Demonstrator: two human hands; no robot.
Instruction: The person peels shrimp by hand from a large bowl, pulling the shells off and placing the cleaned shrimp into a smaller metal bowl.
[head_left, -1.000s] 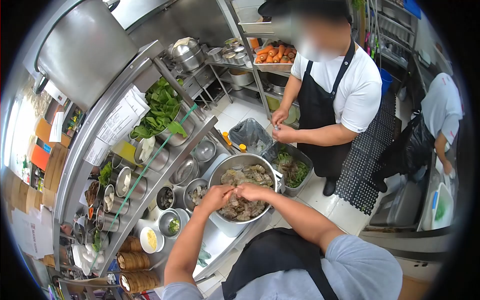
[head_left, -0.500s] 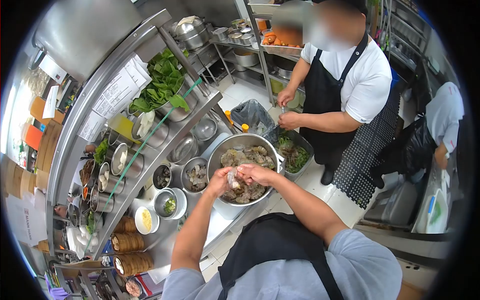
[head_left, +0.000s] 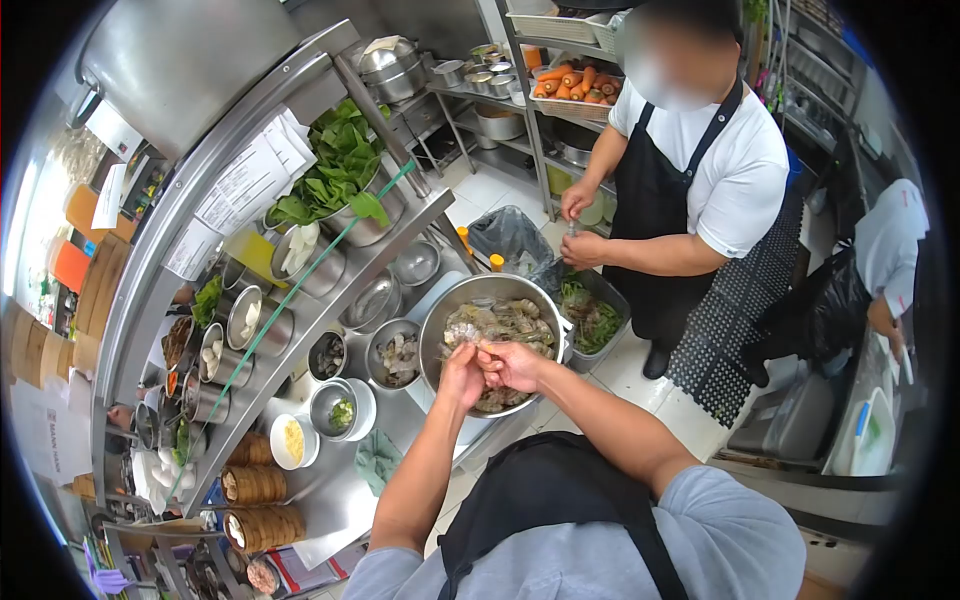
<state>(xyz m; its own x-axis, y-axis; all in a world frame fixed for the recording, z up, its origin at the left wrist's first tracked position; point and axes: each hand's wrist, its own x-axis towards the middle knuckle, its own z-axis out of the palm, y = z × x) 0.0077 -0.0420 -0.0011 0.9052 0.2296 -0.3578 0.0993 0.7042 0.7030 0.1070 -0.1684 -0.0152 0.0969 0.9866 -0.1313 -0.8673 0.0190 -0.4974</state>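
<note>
Over the near side of a large steel bowl (head_left: pixel 432 350), my left hand (head_left: pixel 462 376) and my right hand (head_left: pixel 513 366) meet with fingers pinched together. A raw shrimp, mostly hidden by the fingers, appears to be between them. Grey-brown unpeeled shrimp (head_left: pixel 500 325) fill the bowl beneath. Left of it, a smaller steel bowl (head_left: pixel 376 378) holds paler shrimp pieces (head_left: pixel 400 362). Beside that stands a small steel container (head_left: pixel 327 355) with dark contents.
A co-worker in a black apron (head_left: pixel 650 215) stands across, hands together above a tub of greens (head_left: pixel 592 318). A lined bin (head_left: pixel 510 235) is behind the bowl. Shelving (head_left: pixel 400 240) with leafy greens overhangs the left. Bamboo steamers (head_left: pixel 265 525) and a green cloth (head_left: pixel 377 460) lie nearer me.
My hands have drawn closer together, and the shrimp that showed between them is now mostly covered by fingers. The view has shifted slightly; the co-worker's hands stay close together.
</note>
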